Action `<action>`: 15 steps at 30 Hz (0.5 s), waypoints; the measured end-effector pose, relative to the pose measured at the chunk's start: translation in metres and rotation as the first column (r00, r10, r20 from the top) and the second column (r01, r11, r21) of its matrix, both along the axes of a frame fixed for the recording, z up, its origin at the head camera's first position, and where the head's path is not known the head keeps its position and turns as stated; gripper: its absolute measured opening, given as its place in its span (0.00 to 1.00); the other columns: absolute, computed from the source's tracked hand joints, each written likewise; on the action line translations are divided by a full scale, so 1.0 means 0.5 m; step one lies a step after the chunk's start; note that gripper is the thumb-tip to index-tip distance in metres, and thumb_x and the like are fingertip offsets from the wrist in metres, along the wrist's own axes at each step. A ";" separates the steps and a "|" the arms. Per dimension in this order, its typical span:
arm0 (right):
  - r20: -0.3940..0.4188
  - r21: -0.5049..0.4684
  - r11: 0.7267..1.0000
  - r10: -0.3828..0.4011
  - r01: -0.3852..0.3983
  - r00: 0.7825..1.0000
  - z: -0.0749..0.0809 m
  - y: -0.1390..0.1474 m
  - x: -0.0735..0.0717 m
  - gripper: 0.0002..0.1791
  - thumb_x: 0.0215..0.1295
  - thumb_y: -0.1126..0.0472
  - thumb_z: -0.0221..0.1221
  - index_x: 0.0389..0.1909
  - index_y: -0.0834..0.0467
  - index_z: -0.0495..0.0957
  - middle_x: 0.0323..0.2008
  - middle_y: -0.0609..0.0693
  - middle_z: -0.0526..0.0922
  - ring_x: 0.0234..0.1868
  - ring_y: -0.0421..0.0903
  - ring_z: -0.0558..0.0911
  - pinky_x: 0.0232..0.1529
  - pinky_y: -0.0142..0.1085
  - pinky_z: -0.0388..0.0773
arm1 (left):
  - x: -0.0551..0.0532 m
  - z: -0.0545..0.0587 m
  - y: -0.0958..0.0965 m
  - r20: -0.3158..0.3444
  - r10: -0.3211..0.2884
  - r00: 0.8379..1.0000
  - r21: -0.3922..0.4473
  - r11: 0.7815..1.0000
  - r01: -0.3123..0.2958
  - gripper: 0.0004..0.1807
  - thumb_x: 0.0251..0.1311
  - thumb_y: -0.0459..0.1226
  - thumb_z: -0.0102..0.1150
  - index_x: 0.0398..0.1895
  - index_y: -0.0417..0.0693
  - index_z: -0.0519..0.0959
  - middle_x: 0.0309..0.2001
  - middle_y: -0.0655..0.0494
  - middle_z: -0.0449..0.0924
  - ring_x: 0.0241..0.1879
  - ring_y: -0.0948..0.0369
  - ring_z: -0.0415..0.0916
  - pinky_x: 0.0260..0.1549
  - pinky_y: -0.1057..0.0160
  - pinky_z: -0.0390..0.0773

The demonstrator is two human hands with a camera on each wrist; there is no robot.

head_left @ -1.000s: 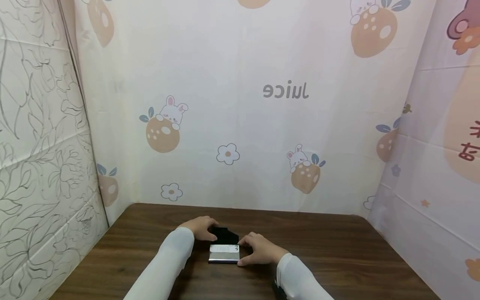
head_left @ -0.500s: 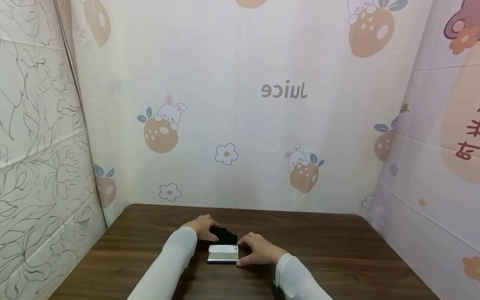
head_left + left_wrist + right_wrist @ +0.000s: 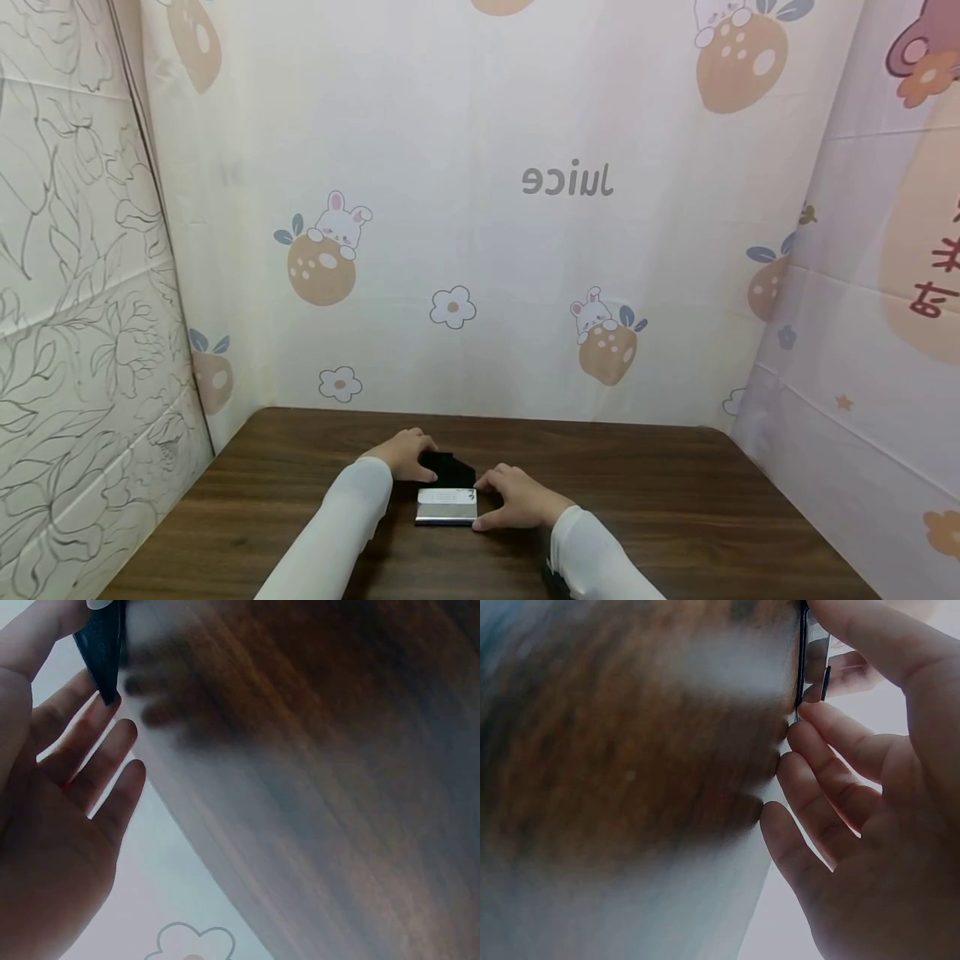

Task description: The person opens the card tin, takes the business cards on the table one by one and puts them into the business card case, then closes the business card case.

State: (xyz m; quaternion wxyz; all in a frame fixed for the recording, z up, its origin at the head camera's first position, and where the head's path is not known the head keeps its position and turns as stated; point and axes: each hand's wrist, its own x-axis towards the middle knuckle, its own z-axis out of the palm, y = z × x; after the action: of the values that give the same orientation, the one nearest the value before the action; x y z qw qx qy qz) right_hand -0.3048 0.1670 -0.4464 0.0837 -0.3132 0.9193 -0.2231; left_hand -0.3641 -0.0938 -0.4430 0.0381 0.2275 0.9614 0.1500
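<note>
A flat silver card case (image 3: 446, 512) lies on the table in the head view, a white printed card (image 3: 447, 497) across its back part. Just behind it is a black piece (image 3: 452, 471), perhaps a pouch or flap; I cannot tell whether they are joined. The left hand (image 3: 405, 456) pinches the black piece at its left side; its dark pointed corner (image 3: 105, 652) shows between thumb and fingers in the left wrist view. At the case's right side, the right hand (image 3: 521, 498) holds its edge between thumb and index finger, the other fingers resting near the tabletop.
The brown wooden table (image 3: 637, 500) ends at a white printed curtain (image 3: 480, 358) at the back. More patterned cloth hangs to the left (image 3: 82, 333) and right. A dark band (image 3: 553, 579) is partly visible under the right sleeve.
Hands, card case and black piece keep practically the same places. The head view has shifted very slightly.
</note>
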 end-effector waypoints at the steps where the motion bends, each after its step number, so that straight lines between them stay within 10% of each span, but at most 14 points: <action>1: 0.001 0.000 1.000 -0.001 0.001 1.000 -0.001 0.000 0.000 0.30 0.57 0.42 0.70 0.55 0.53 0.78 0.48 0.44 0.74 0.51 0.43 0.71 0.55 0.43 0.73 | -0.002 -0.002 -0.002 -0.005 -0.012 1.000 0.018 1.000 0.012 0.24 0.56 0.47 0.72 0.53 0.47 0.81 0.50 0.52 0.77 0.53 0.52 0.74 0.56 0.49 0.74; 15: 0.000 0.017 1.000 0.008 -0.008 1.000 0.006 -0.002 -0.001 0.32 0.58 0.42 0.70 0.56 0.57 0.77 0.48 0.46 0.74 0.51 0.45 0.72 0.56 0.43 0.73 | 0.003 0.009 -0.016 -0.148 -0.097 0.984 0.183 0.975 0.124 0.13 0.64 0.37 0.66 0.50 0.45 0.84 0.46 0.53 0.84 0.44 0.57 0.80 0.46 0.53 0.80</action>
State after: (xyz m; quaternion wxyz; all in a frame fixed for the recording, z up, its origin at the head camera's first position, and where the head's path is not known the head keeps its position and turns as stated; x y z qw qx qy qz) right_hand -0.3052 0.1659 -0.4433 0.0871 -0.3160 0.9199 -0.2152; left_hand -0.3624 -0.1016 -0.4383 -0.0421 0.2930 0.9287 0.2233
